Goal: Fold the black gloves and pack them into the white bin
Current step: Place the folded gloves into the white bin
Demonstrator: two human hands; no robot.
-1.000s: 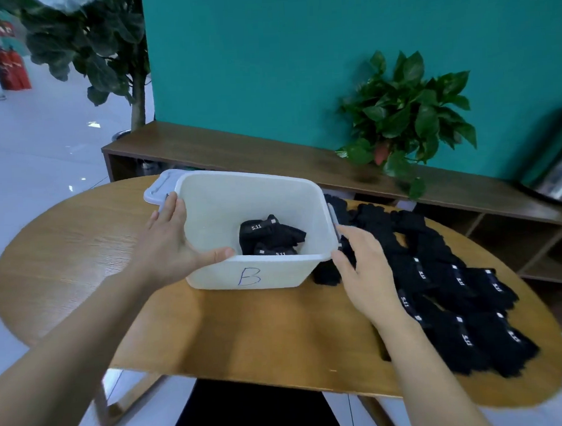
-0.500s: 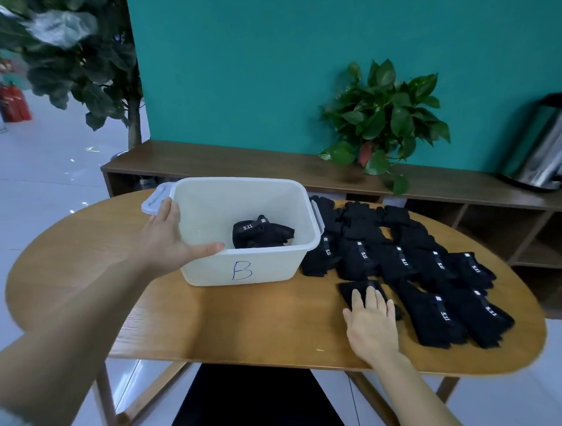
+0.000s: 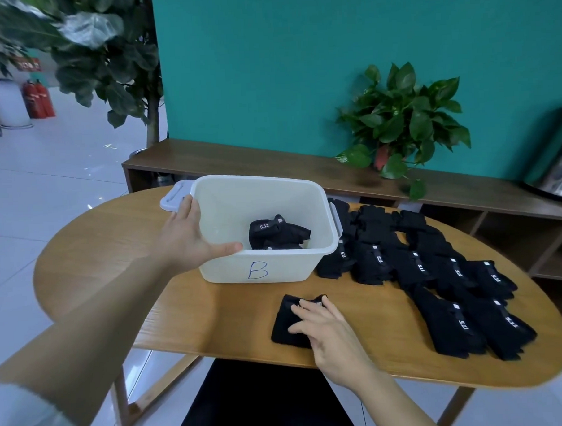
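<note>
Nearest you, your right hand [image 3: 323, 323] lies flat with straight, slightly spread fingers pressing on a single black fabric glove [image 3: 289, 322], which sits on the oval wooden tabletop [image 3: 213, 315] just in front of the white plastic bin [image 3: 261, 236], toward the bin's right corner. The bin carries a blue handwritten "B" [image 3: 258, 270] on its front wall. Your left hand [image 3: 190, 239] holds the bin's near left corner: the thumb hooks over the front rim and the fingers run along the outside of the left wall, up to the pale grey handle [image 3: 176, 199]. Inside the bin, against its right side, lies a folded bundle of black gloves [image 3: 275, 234] with a white "5.11" label showing. To the right of the bin, touching its wall, rows of unfolded black gloves with white labels [image 3: 437, 277] overlap across the tabletop. Behind the bin runs a low dark wooden shelf [image 3: 239, 163], with a leafy green potted plant [image 3: 404, 120] on it against a teal wall [image 3: 299, 67].
</note>
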